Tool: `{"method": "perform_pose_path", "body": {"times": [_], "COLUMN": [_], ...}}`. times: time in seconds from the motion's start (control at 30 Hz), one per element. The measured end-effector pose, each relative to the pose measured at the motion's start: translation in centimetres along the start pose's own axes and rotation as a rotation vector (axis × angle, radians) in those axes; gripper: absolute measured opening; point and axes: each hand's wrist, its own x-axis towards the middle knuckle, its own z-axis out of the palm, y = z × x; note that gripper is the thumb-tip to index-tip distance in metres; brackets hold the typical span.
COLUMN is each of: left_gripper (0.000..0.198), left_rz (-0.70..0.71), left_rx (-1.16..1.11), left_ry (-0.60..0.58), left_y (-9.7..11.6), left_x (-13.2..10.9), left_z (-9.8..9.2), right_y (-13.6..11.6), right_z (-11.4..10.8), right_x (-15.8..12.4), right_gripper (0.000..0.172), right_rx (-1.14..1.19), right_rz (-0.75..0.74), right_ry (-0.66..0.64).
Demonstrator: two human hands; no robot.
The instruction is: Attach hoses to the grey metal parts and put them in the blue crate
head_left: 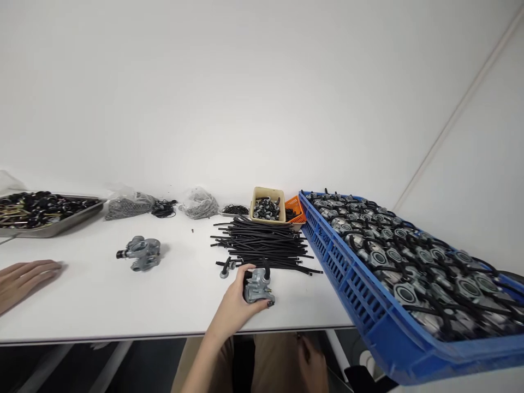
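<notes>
My left hand (236, 301) is closed around a grey metal carburetor (257, 285), holding it just above or on the white table near its front edge. A short black rubber elbow sticks up from the top of this carburetor. My right hand (313, 364) hangs below the table edge beside my right thigh, in shadow; its fingers are partly hidden. Just left of the held carburetor lies a small black elbow piece with a metal end (226, 267). A second carburetor (141, 253) rests on the table farther left. Behind my left hand are many black rubber hoses (264, 243) in a pile.
On the right, a blue crate (347, 295) is packed with carburetors. A cream bin (268, 192) of small parts and an orange basket (301, 210) stand behind the hoses. Bagged parts (200, 203) and a metal tray (53, 229) line the back. Another person's hand (27, 281) lies at left.
</notes>
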Motion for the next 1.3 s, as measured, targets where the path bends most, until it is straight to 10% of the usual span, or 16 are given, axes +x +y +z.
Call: {"method": "perform_pose_path", "body": {"times": [0.2,0.33,0.57,1.3], "left_gripper": [0.069,0.068,0.065,0.063], "left_rz": [0.043,0.085,0.145,0.101], "left_rx": [0.024,0.055,0.029,0.038], "left_ry": [-0.011,0.020,0.045,0.038], "left_y": [-0.7,-0.7,-0.7,-0.5], "left_x": [0.1,0.1,0.1,0.3], "left_z": [0.1,0.3,0.4,0.5], "right_y": [-8.6,-12.8,-11.1,-13.1], "right_z": [-0.8,-0.7,2.2,4.3], "right_x": [2.9,9.5,14.3,12.6], "right_gripper": [0.019,0.020,0.041,0.033], "right_rx": [0.279,0.444,0.944,1.291], "right_rz": [-0.422,0.037,0.263,0.600], "right_ry": [0.039,0.003,-0.596,-0.317]}}
